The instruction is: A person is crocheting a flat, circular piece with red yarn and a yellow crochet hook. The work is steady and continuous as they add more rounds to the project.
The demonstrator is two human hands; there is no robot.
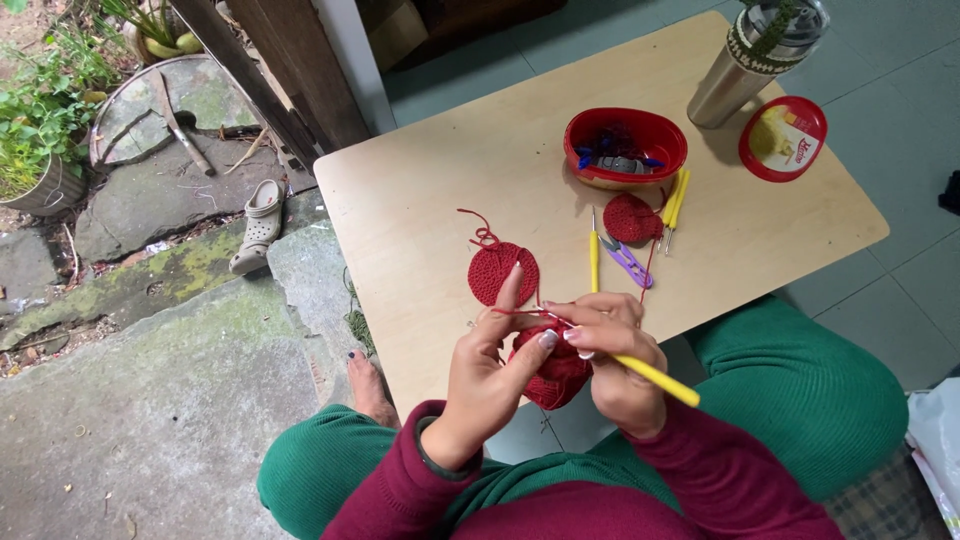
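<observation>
Two finished red crocheted rounds (503, 272) lay on the tan worktop (420, 200) mid-frame; a third red piece (553, 375), unfinished, sat pinched in the left hand (487, 375), the right hand (618, 365) closed around a yellow-handled crochet hook (655, 379).

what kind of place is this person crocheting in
Probably a home doorway or porch opening onto a garden. A low pale wooden table stands on grey-green floor tiles, beside mossy stone slabs, a grey clog and leafy green plants.

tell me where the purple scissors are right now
In the head view, the purple scissors lie on the wooden table, between a yellow crochet hook and a small red crocheted piece.
</observation>
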